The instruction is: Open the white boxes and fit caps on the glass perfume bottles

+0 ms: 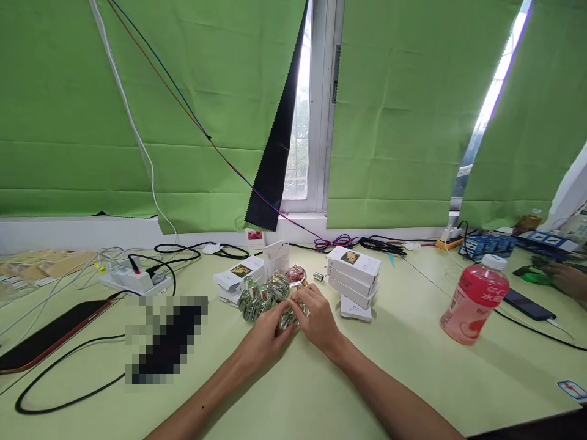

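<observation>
My left hand (268, 327) is closed around the side of a small clear glass bottle (287, 319), mostly hidden by my fingers. My right hand (317, 315) is closed too, its fingers pinched at the top of the same bottle. Just left of my hands stand several round glass bottles (250, 308) with greenish contents and shiny metallic caps. Behind my fingers is a round red bottle (296, 275) with a gold-coloured rim. A loose metallic cap (318, 277) lies on its side beyond my right hand.
White boxes are stacked to the right (353, 278) and left (241, 275) of the bottles. A pink drink bottle (477, 299) stands farther right, near a phone (529, 304). Cables, a power strip (132, 278) and a tablet-like device (55, 330) occupy the left. Another person's hand (568, 278) shows far right.
</observation>
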A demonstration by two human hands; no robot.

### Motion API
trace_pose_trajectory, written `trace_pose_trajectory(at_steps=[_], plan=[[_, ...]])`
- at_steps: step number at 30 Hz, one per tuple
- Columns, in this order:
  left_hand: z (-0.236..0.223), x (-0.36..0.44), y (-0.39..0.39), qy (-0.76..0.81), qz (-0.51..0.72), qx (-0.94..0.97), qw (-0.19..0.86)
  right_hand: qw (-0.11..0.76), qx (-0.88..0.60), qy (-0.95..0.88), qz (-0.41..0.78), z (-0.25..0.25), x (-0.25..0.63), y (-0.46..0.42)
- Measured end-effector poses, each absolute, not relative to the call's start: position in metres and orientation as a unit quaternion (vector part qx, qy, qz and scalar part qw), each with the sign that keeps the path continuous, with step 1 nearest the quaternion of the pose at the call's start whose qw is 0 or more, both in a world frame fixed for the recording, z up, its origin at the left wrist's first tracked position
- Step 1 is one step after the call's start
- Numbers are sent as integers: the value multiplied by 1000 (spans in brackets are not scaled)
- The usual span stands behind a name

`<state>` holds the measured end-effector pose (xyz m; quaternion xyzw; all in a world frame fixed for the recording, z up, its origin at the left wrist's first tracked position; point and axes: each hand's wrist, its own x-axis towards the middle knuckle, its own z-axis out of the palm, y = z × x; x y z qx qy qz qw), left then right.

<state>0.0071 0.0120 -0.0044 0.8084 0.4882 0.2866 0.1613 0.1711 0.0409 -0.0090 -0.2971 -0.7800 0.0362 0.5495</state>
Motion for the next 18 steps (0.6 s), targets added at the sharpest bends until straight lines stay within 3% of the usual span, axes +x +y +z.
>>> trace_pose_trajectory(at_steps=[18], plan=[[-6, 6, 13, 481, 294, 808, 172, 565, -310, -761, 68, -12, 172, 40]])
